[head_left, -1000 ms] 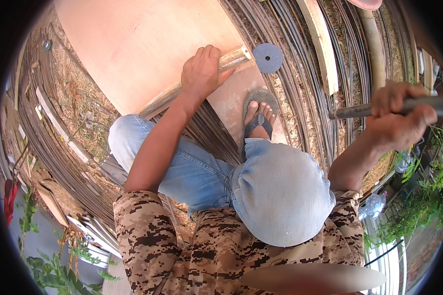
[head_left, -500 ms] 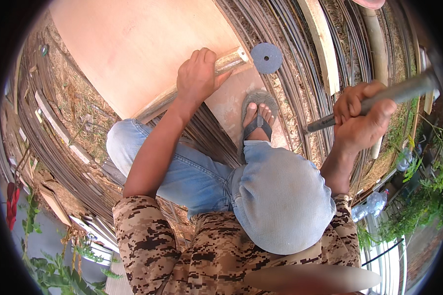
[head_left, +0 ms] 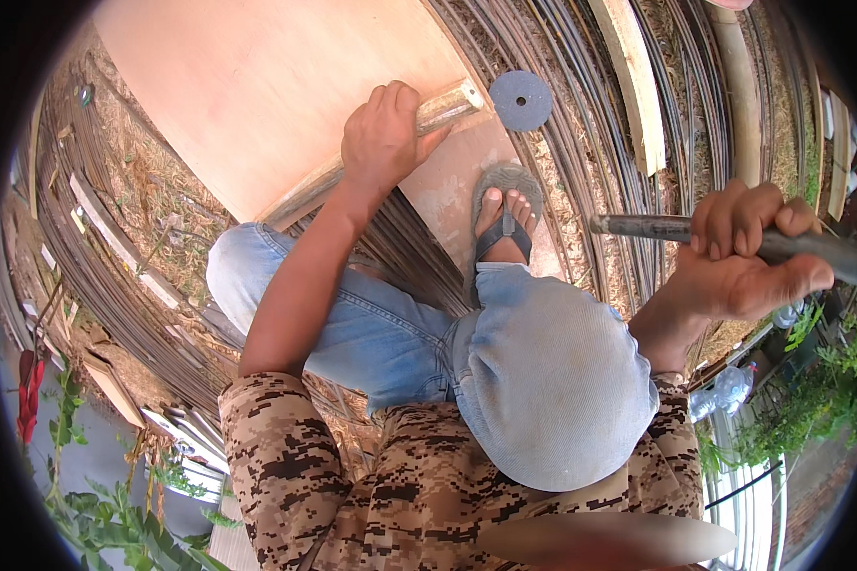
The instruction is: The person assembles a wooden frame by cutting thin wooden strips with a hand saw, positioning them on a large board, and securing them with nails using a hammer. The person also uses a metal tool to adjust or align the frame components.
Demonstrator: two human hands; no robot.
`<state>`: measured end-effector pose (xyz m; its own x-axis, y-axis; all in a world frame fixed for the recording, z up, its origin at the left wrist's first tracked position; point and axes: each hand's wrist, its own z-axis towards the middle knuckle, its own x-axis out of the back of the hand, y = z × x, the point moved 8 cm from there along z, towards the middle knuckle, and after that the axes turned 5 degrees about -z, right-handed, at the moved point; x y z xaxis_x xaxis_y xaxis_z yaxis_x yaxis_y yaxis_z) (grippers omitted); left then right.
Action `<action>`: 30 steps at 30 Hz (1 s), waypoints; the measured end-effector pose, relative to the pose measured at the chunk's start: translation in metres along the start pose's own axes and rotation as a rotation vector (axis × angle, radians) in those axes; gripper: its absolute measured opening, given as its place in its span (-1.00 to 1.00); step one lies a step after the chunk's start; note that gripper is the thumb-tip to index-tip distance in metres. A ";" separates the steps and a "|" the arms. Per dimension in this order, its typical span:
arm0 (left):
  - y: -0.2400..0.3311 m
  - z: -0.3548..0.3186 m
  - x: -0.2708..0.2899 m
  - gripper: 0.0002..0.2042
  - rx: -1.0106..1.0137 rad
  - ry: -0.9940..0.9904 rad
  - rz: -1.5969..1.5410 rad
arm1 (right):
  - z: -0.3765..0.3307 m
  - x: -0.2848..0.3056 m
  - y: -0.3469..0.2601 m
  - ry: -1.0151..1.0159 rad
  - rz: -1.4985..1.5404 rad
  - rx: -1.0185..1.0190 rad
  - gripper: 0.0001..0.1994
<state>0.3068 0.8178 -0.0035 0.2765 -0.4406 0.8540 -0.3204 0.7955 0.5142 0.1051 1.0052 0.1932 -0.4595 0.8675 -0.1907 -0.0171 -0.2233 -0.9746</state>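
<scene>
Currently, your left hand (head_left: 383,138) curls over a wooden batten (head_left: 448,107), thumb on the near side; batten lies along the near edge of the plywood panel (head_left: 286,86). Your right hand (head_left: 747,238), well right of the panel, wraps fully around a dark bar (head_left: 643,226). Blue-grey disc (head_left: 522,116): just off the panel's near right corner. Sandalled foot (head_left: 505,226): nearer you than the panel.

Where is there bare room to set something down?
Mostly on the plywood sheet, bare beyond the left hand and wooden batten. A smaller bare patch of board lies between batten and flip-flop. Right of the abrasive disc, long rods and a timber beam crowd the ground.
</scene>
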 end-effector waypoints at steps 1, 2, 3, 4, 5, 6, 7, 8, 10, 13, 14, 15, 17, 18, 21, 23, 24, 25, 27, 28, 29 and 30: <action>-0.001 0.000 0.000 -0.48 -0.003 0.006 -0.002 | -0.008 -0.008 -0.001 -0.075 -0.007 0.096 -0.48; -0.001 0.000 0.001 -0.48 -0.009 0.024 0.002 | -0.028 -0.022 0.033 -0.094 -0.510 0.118 -0.51; -0.001 0.000 0.001 -0.48 -0.009 0.025 0.001 | -0.048 -0.026 0.085 -0.289 -0.896 -0.242 -0.54; -0.001 0.001 0.002 -0.49 -0.011 0.031 0.003 | -0.086 -0.028 0.138 -0.657 -1.317 -0.515 -0.57; 0.001 0.002 0.003 -0.49 -0.023 0.025 -0.002 | -0.096 -0.017 0.151 -0.563 -1.123 -0.601 -0.59; 0.003 0.004 0.004 -0.49 -0.036 0.031 -0.011 | -0.102 -0.011 0.163 -0.473 -0.929 -0.648 -0.61; 0.004 0.003 0.008 -0.49 -0.024 0.061 0.000 | -0.090 -0.009 0.155 -0.413 -0.904 -0.440 -0.61; 0.004 0.001 0.009 -0.49 0.004 0.034 0.000 | -0.078 -0.002 0.139 -0.330 -0.871 -0.289 -0.62; 0.007 0.001 0.007 -0.49 0.001 -0.026 -0.012 | -0.057 0.016 0.104 -0.177 -0.743 -0.261 -0.64; 0.006 0.003 0.010 -0.49 -0.007 0.022 0.003 | -0.028 0.031 0.056 0.019 -0.492 -0.272 -0.59; 0.004 0.004 0.008 -0.49 -0.006 0.018 0.001 | -0.026 0.031 0.048 0.064 -0.342 -0.269 -0.55; 0.002 0.003 0.008 -0.49 -0.002 0.015 0.000 | -0.025 0.026 0.042 0.049 -0.321 -0.226 -0.53; -0.001 0.002 0.007 -0.49 0.002 0.027 0.016 | -0.036 0.017 0.049 -0.009 -0.332 -0.216 -0.52; -0.002 0.002 0.006 -0.49 -0.001 0.033 0.024 | -0.046 0.011 0.059 -0.076 -0.391 -0.229 -0.52; -0.003 -0.001 0.004 -0.51 0.015 0.026 0.025 | -0.079 0.009 0.094 -0.247 -0.438 -0.348 -0.60; -0.003 -0.001 0.004 -0.51 0.019 0.018 0.015 | -0.104 0.013 0.128 -0.293 -0.473 -0.511 -0.68; -0.001 -0.001 0.004 -0.51 0.015 0.016 0.009 | -0.111 0.014 0.140 -0.341 -0.710 -0.483 -0.67; -0.002 -0.001 0.005 -0.51 0.020 0.018 0.007 | -0.118 0.012 0.151 -0.446 -0.879 -0.491 -0.67; -0.001 0.001 0.008 -0.50 0.009 0.039 0.005 | -0.123 0.008 0.166 -0.541 -1.067 -0.548 -0.65; 0.000 0.001 0.008 -0.50 -0.008 0.046 -0.015 | -0.118 0.007 0.164 -0.528 -1.082 -0.582 -0.65; -0.001 0.002 0.009 -0.50 -0.007 0.055 0.000 | -0.106 0.002 0.158 -0.506 -1.070 -0.537 -0.64; -0.001 0.002 0.008 -0.50 -0.008 0.058 0.002 | -0.091 -0.004 0.142 -0.465 -1.057 -0.451 -0.64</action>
<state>0.3075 0.8126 0.0029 0.3283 -0.4142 0.8490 -0.3140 0.7998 0.5116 0.1852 1.0109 0.0448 -0.6794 0.2682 0.6830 -0.3064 0.7421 -0.5961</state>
